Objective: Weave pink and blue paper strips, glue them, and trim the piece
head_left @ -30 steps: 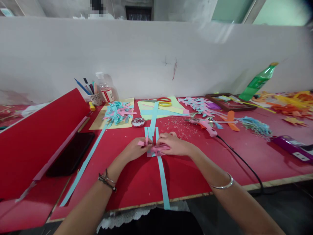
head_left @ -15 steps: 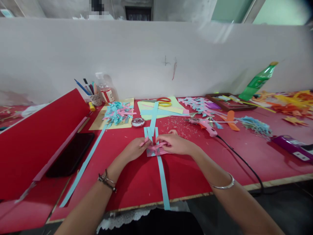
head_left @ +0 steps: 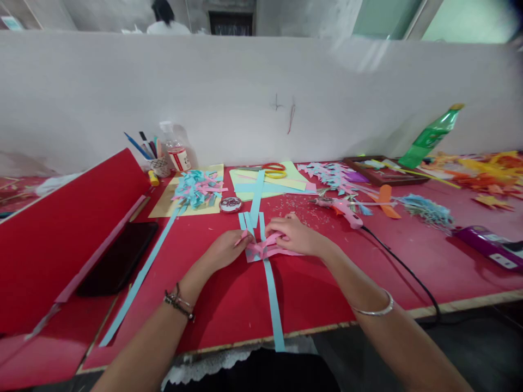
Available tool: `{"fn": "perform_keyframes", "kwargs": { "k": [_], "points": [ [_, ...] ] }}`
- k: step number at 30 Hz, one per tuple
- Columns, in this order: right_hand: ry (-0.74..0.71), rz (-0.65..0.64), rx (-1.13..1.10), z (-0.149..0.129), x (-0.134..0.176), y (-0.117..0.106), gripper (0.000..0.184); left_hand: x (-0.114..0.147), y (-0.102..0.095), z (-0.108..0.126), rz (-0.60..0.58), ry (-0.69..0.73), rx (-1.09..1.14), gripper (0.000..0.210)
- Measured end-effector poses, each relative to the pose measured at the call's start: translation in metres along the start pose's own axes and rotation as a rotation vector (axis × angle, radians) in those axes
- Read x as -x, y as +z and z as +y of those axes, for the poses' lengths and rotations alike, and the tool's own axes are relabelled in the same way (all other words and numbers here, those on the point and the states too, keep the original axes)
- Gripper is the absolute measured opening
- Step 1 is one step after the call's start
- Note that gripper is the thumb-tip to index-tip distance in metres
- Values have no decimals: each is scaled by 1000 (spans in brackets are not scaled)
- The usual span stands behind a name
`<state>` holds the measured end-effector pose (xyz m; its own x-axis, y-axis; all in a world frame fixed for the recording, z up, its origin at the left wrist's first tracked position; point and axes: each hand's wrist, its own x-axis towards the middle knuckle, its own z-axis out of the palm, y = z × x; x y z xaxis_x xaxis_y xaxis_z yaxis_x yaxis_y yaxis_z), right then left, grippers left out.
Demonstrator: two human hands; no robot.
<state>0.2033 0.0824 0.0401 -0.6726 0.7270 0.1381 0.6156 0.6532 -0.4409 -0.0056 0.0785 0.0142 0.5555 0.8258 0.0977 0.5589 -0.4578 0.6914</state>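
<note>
Pink paper strips [head_left: 257,250] are interlaced with light blue paper strips [head_left: 273,305] on the red table in front of me. One blue strip runs down over the table's front edge, and several blue ends point away from me. From the left, my left hand [head_left: 229,247] pinches a pink strip at the weave. On the other side my right hand [head_left: 296,234] has its fingers closed on a pink strip end, lifted a little. Another pink strip lies beneath the right hand, sticking out to the right. The fingers partly hide the weave.
Beyond the hands lie a round tin [head_left: 231,204], scissors [head_left: 274,170] and coloured paper sheets [head_left: 241,188]. A pink glue gun [head_left: 345,211] with a black cord rests right. A phone [head_left: 118,258] and red board [head_left: 77,234] are left. A green bottle [head_left: 429,139] leans at the back.
My right hand has shifted slightly to the right and up, drawing the pink strip end with it. More of the lower pink strip shows. The left hand stays nearly in place.
</note>
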Motion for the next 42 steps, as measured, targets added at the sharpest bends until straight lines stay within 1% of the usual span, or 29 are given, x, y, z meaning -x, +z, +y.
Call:
{"fn": "perform_keyframes", "kwargs": {
  "k": [2,5,8,11,14,17,20,23,25,27,30,32,35,37,39,42],
  "points": [
    [0,50,-80,-2,0,-2,22,0,0,0,2,-5,1,31],
    [-13,90,-341,-6,0,-2,21,1,-1,3,2,-21,8,29],
    [5,72,-609,-8,-1,2,18,1,-1,5,5,-28,15,28],
    [50,27,-781,-8,-3,9,15,1,1,5,13,-24,13,30],
    [84,49,-883,-8,-4,14,14,1,3,6,23,9,3,31],
    [78,64,-937,-7,-5,18,19,2,3,10,6,73,9,29],
    [29,29,-997,-5,-6,22,27,3,4,12,-15,81,-7,28],
    [-63,-26,-1050,-5,-7,24,35,3,6,11,7,42,-29,28],
    [-104,-44,-1033,-6,-7,22,35,2,8,8,30,13,-30,26],
    [-124,-33,-944,-6,-5,17,30,1,9,6,57,6,-5,21],
    [-123,-19,-682,-5,-1,7,20,-2,9,5,72,48,84,16],
    [-125,-67,-480,-5,3,2,18,-3,8,6,58,73,121,17],
    [-147,-199,-264,-9,6,-1,30,-3,7,7,32,78,123,19],
    [-134,-256,-163,-13,7,1,36,-3,6,7,18,78,111,20],
    [-98,-284,-73,-17,7,4,39,-2,6,7,6,80,93,21],
    [-62,-267,19,-19,4,10,38,-3,7,7,12,69,37,20]
  ]
}}
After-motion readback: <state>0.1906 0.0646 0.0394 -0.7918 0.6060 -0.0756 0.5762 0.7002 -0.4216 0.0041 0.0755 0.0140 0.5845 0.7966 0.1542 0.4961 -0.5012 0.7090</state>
